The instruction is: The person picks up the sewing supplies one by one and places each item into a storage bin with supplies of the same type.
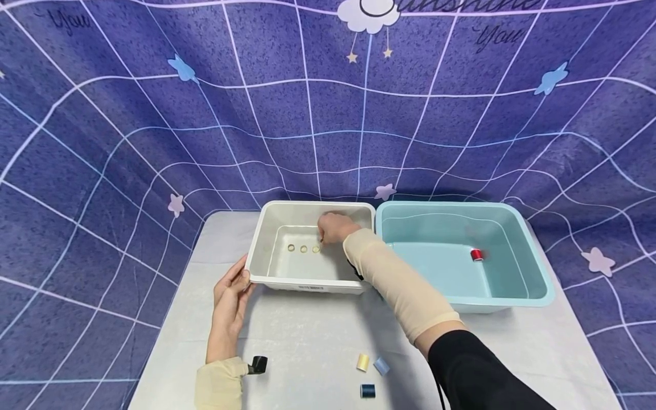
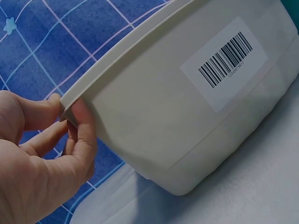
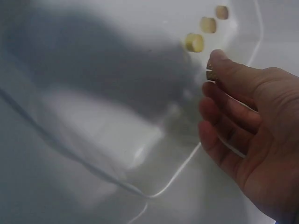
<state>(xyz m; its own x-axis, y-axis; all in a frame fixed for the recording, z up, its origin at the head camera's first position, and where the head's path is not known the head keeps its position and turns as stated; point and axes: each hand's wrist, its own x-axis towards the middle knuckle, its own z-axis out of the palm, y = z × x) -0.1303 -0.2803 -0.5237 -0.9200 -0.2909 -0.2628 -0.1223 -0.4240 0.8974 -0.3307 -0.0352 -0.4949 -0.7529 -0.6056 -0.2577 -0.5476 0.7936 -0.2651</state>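
Observation:
My left hand [image 1: 230, 299] pinches the front left corner of the white bin's rim [image 1: 307, 281], thumb on top and fingers beneath in the left wrist view. Inside that bin, my right hand [image 1: 335, 228] holds a small gold ring [image 3: 211, 73] between thumb and forefinger; the fingers partly cover it. Beside it on the bin floor, three more gold rings [image 1: 303, 249] stand in a row. A barcode label [image 2: 225, 63] is stuck on the bin's front wall.
To the right stands a light blue bin [image 1: 512, 300] with a red thread spool [image 1: 476, 255] inside. Nearer the front lie a yellow spool [image 1: 363, 362], a light blue spool [image 1: 381, 366] and a dark blue spool [image 1: 367, 390]. A patterned purple curtain [image 1: 328, 114] hangs behind the table.

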